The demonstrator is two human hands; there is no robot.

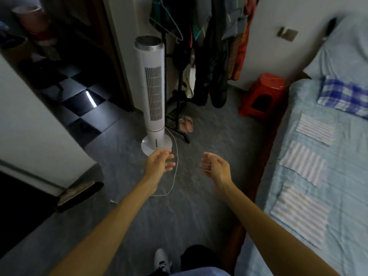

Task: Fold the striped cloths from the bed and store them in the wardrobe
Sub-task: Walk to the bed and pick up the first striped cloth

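Head view: the fingers (169, 156) of the left hand (159, 162) are loosely curved and slightly apart, holding nothing. The fingers (205, 166) of the right hand (216, 166) are likewise relaxed, a little spread, and hold nothing. Both hands hang in the air over the grey floor (123, 176), palms turned toward each other, with a gap between them and the bare forearms reaching out from the bottom of the picture.

A thin white cord (176, 150) loops on the floor by the left hand and runs to the base of a white tower fan (153, 92). Behind the fan, clothes (217, 48) hang on a dark rack, with a pair of pink slippers (186, 124) at its foot and a red stool (262, 94) near the wall.

Three striped cloths (302, 163) lie flat in a row on the pale blue bed (350, 196) to the right, well apart from both hands. A blue checked cloth (344, 96) lies beyond them. A white shoe (162, 259) shows at the bottom edge.
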